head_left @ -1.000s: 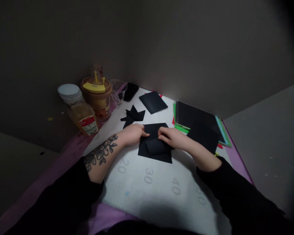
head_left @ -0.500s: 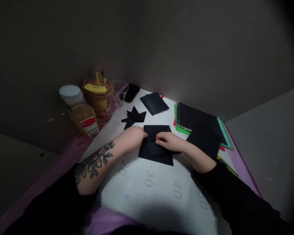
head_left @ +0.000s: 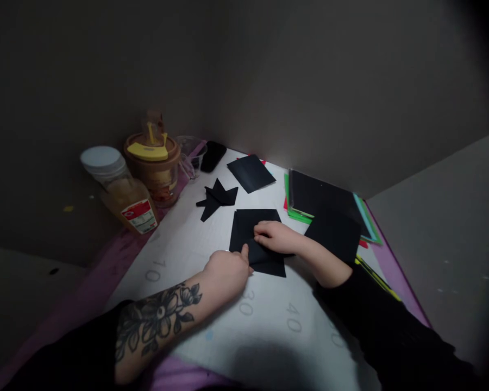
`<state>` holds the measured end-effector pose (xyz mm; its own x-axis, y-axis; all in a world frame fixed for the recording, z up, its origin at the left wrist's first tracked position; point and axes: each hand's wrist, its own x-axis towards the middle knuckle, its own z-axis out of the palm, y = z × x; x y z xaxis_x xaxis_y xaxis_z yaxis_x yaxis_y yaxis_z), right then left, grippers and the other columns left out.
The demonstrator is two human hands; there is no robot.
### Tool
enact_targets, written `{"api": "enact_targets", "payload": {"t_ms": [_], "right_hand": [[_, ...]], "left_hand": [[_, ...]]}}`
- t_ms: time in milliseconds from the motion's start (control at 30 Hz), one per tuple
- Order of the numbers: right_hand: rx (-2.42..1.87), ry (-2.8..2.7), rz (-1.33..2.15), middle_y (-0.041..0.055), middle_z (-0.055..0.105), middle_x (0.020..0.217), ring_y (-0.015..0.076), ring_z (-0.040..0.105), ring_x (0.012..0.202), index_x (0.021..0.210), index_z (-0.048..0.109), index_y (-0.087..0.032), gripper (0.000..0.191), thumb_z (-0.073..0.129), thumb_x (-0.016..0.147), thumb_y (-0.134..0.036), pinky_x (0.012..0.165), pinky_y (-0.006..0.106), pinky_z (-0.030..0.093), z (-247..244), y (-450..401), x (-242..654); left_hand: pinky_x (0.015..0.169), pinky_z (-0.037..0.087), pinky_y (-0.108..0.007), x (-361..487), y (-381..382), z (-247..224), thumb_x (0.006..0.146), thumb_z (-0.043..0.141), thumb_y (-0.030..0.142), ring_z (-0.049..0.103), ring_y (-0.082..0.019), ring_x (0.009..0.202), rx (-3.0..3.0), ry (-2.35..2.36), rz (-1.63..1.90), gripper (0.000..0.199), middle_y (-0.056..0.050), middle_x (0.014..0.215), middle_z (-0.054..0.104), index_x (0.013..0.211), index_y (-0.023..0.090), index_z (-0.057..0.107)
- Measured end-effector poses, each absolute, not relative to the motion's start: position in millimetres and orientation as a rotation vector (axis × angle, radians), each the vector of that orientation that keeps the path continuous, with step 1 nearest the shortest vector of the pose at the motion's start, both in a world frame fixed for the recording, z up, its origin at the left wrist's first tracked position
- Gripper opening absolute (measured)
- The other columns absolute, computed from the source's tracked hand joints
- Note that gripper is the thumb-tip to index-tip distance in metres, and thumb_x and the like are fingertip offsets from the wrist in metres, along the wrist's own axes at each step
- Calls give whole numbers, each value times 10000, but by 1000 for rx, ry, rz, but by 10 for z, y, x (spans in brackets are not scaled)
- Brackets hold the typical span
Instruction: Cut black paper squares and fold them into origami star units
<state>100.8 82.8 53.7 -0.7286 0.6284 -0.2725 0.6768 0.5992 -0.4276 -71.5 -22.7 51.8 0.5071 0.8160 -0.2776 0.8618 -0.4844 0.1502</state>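
Note:
Black folded paper (head_left: 264,266) lies on the white mat, with a smaller flap layered over a larger square. My right hand (head_left: 275,237) rests on its right half, fingertips pinched together on the flap. At the near left edge of the paper, my left hand (head_left: 230,269) is mostly closed, one fingertip pressed on the black surface. How its other fingers grip the edge is partly hidden. Beyond the left hand sits a folded black paper star shape (head_left: 218,199). Another black paper square (head_left: 251,172) lies farther back.
A stack of coloured and black sheets (head_left: 326,195) stands at the right, with a black sheet (head_left: 336,234) over its near side. At the left are a white-lidded bottle (head_left: 126,198), a brown tub (head_left: 157,171), a clear cup (head_left: 191,155) and a black phone (head_left: 214,156).
My left hand has moved from the paper's far left side down to its near left edge. The right hand stays on the flap. The view has shifted slightly.

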Motion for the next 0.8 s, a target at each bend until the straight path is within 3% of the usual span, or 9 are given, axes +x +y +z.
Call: {"api": "enact_targets", "payload": {"t_ms": [800], "right_hand": [[1069, 2685, -831, 5, 491, 745, 131, 470, 697, 658, 489, -182, 172, 498, 830, -193, 654, 238, 348, 553, 865, 1005]], "left_hand": [[483, 366, -281, -722, -225, 501, 947, 373, 320, 642, -204, 656, 2496, 1416, -263, 552, -151, 816, 677, 1390, -10, 347]]}}
